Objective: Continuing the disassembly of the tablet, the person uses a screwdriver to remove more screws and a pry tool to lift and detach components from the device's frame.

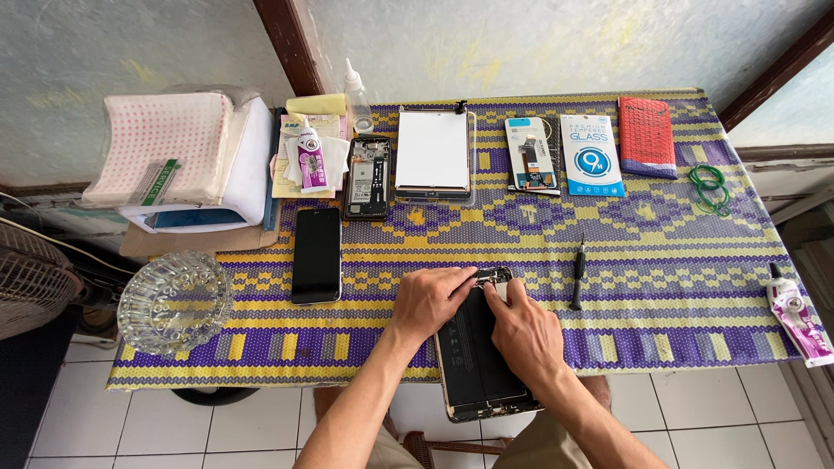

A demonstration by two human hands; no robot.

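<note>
An opened tablet (473, 369), back side up with a dark battery showing, lies at the table's front edge and overhangs it. My left hand (427, 300) rests on its upper left corner, fingers curled toward the top edge. My right hand (526, 334) lies on the tablet's right side, with fingertips pressed at the top near a small metal part (492, 276). Both hands touch the tablet; whether the fingers pinch anything small I cannot tell.
A black screwdriver (578, 276) lies right of the hands and a black phone (316, 254) to the left. Behind lie an opened phone (367, 177), a white screen panel (433, 152), a display part (532, 155), a glass-protector packet (592, 155), a red pouch (646, 136), green rings (711, 187), glue tubes (797, 314) and a glass ashtray (174, 301).
</note>
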